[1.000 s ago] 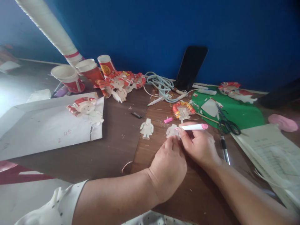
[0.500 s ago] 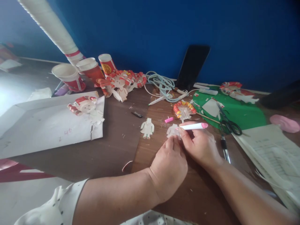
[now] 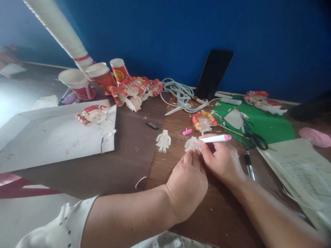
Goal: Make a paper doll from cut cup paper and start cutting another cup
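My right hand (image 3: 219, 156) grips a white felt-tip pen with a pink end (image 3: 216, 138), its tip touching a small white paper cutout (image 3: 190, 144). The fingertips of my left hand (image 3: 190, 179) are bunched together and press on the near edge of that cutout, holding it against the table. Part of the cutout is hidden under the fingers. To the left lies a doll-shaped paper cutout (image 3: 163, 141). A pink pen cap (image 3: 187, 132) rests just behind the cutout under my hands, and a paper figure with a red-yellow curled rim (image 3: 204, 121) is further back.
Black scissors (image 3: 254, 140) lie partly on a green sheet (image 3: 276, 127) at the right, near a black pen (image 3: 248, 165) and papers (image 3: 297, 165). Paper cups (image 3: 77, 84), a coiled cable (image 3: 178, 93) and a leaning phone (image 3: 214, 74) stand at the back. A white cardboard piece (image 3: 59, 137) lies left.
The pen and my right hand have shifted very slightly to the right, along with the whole view. Both hands otherwise keep their places at the cutout.
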`<state>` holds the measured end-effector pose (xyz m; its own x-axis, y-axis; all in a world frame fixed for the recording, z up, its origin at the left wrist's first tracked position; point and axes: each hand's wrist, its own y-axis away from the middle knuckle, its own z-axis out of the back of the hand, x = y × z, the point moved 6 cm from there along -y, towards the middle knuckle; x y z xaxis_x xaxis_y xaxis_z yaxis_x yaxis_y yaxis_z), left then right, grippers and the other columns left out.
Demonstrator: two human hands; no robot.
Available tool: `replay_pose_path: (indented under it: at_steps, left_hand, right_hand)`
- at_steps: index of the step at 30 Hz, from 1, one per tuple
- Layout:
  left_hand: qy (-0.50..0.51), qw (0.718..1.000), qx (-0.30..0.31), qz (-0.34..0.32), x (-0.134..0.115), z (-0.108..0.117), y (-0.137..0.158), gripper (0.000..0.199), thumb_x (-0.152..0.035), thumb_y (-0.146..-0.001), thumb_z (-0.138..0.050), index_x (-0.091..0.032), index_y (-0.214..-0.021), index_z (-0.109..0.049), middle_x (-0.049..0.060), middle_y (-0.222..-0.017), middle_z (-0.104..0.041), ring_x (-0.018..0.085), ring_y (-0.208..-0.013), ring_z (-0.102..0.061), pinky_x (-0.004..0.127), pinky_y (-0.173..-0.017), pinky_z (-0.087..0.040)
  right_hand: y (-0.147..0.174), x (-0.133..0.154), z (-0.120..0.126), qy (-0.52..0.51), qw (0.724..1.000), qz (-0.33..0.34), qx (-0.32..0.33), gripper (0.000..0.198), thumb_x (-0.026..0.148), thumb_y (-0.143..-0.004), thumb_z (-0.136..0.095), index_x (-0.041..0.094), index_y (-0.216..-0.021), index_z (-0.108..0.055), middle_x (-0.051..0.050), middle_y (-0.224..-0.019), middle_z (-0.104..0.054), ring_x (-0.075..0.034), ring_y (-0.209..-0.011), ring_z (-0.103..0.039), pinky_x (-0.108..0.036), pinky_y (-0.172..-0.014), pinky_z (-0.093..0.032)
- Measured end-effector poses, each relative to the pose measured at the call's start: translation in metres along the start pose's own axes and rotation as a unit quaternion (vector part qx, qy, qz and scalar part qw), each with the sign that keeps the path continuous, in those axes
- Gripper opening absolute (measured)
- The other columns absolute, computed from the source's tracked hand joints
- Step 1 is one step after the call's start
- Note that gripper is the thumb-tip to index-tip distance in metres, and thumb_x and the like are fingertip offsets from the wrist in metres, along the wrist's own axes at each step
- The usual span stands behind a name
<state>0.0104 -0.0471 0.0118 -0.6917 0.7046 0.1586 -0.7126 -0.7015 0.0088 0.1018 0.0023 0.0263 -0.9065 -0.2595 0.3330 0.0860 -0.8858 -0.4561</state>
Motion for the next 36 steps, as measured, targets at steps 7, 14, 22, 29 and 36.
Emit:
replay_pose_path:
  at_steps: [7, 14, 22, 29, 36]
  left_hand:
    - [0.019, 1.000, 0.001, 0.016, 0.001, -0.003, -0.001, 0.045, -0.017, -0.093, -0.034, -0.001, -0.128, -0.056, 0.019, -0.134, -0.056, 0.022, -0.124, -0.053, 0.034, -0.102, -0.043]
    - [0.008, 1.000, -0.013, 0.010, 0.001, -0.001, 0.000, 0.045, -0.016, -0.093, -0.033, 0.000, -0.128, -0.056, 0.020, -0.132, -0.057, 0.023, -0.124, -0.053, 0.035, -0.102, -0.043]
    - [0.003, 0.999, -0.033, 0.009, 0.000, 0.000, 0.002, 0.045, -0.016, -0.093, -0.034, 0.000, -0.130, -0.054, 0.021, -0.132, -0.057, 0.024, -0.123, -0.053, 0.035, -0.101, -0.044]
    - [0.013, 0.999, -0.035, 0.014, 0.001, -0.001, 0.002, 0.045, -0.017, -0.093, -0.034, 0.000, -0.129, -0.054, 0.021, -0.133, -0.056, 0.025, -0.124, -0.053, 0.036, -0.102, -0.044]
    - [0.003, 0.999, -0.045, 0.010, 0.000, -0.001, 0.003, 0.044, -0.019, -0.093, -0.039, 0.000, -0.128, -0.056, 0.021, -0.134, -0.056, 0.026, -0.125, -0.052, 0.038, -0.105, -0.041]
  right_hand:
    - [0.000, -0.001, -0.002, -0.001, 1.000, 0.003, -0.006, 0.023, 0.035, -0.090, -0.053, 0.017, -0.093, -0.067, -0.007, -0.089, -0.074, -0.022, -0.076, -0.070, -0.029, -0.067, -0.050]
    - [0.000, 0.000, 0.002, -0.033, 0.999, 0.000, -0.018, 0.020, 0.034, -0.091, -0.053, 0.018, -0.093, -0.066, -0.007, -0.088, -0.073, -0.021, -0.078, -0.070, -0.029, -0.070, -0.052]
    - [-0.002, -0.002, 0.008, -0.041, 0.998, -0.010, -0.045, 0.017, 0.033, -0.090, -0.053, 0.019, -0.094, -0.062, -0.009, -0.088, -0.071, -0.022, -0.085, -0.069, -0.031, -0.074, -0.053]
    - [0.000, -0.002, 0.016, -0.058, 0.996, -0.030, -0.061, 0.016, 0.032, -0.091, -0.054, 0.019, -0.096, -0.061, -0.009, -0.084, -0.071, -0.022, -0.080, -0.069, -0.032, -0.071, -0.053]
    - [0.007, 0.001, 0.027, -0.057, 0.993, -0.012, -0.104, 0.016, 0.030, -0.089, -0.057, 0.021, -0.101, -0.062, -0.008, -0.081, -0.070, -0.021, -0.071, -0.068, -0.033, -0.068, -0.054]
